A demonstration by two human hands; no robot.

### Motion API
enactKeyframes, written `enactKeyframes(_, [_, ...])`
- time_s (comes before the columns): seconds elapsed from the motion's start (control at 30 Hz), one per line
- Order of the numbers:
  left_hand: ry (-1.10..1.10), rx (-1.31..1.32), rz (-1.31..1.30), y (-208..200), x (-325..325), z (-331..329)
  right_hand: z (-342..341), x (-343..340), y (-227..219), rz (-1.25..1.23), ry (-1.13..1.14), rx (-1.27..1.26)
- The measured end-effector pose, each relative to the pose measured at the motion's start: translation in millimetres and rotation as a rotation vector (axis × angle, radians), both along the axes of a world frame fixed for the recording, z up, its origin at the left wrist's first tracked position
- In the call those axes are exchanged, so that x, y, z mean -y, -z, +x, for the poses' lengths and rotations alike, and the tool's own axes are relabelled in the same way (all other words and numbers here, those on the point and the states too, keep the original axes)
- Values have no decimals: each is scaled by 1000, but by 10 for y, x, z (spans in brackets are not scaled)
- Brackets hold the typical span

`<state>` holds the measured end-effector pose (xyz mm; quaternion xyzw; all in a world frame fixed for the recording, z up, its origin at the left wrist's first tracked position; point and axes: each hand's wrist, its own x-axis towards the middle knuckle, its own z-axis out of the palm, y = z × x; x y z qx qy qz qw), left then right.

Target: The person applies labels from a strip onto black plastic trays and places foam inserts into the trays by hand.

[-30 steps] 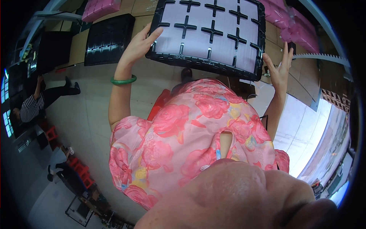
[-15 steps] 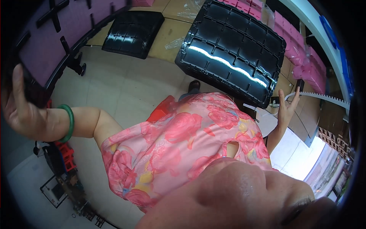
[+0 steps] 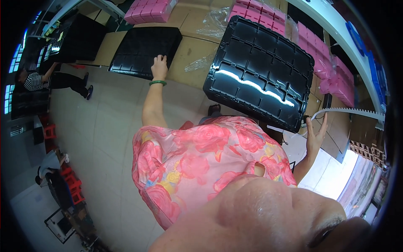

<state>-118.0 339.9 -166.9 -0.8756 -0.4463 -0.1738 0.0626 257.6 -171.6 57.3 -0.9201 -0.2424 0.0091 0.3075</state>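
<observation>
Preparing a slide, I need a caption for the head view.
Left hand at the left black tray, right hand open beside the right black tray, pink packs beyond.

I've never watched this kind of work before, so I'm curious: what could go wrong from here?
The left hand is on a black tray near the edge of the table, so a careless pull might tip it off. Loose clear plastic beside the tray could snag. The open right hand appears close to a toothed white strip, which might catch it.
</observation>
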Motion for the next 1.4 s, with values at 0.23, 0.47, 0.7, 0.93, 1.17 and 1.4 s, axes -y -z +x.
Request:
enactKeyframes(0.23, [-80, -85, -102, 64, 125, -55, -106, 209, 58, 11, 33, -55])
enactKeyframes(0.47, [-175, -287, -216, 206, 75, 70, 48, 624, 194, 39, -15, -88])
enactKeyframes(0.7, [-221, 449, -308, 24, 377, -138, 1532, 909, 1238, 313, 322, -142])
enactKeyframes(0.93, [-6, 940, -600, -1724, 1541, 279, 2796, 461, 2036, 56, 489, -140])
enactKeyframes(1.17, [427, 781, -835, -2470, 3189, 1266, 2775, 129, 2224, 26, 377, -223])
enactKeyframes(1.4, [793, 809, -1702, -1887, 4039, 2220, 826, 103, 746, 583, -271, -790])
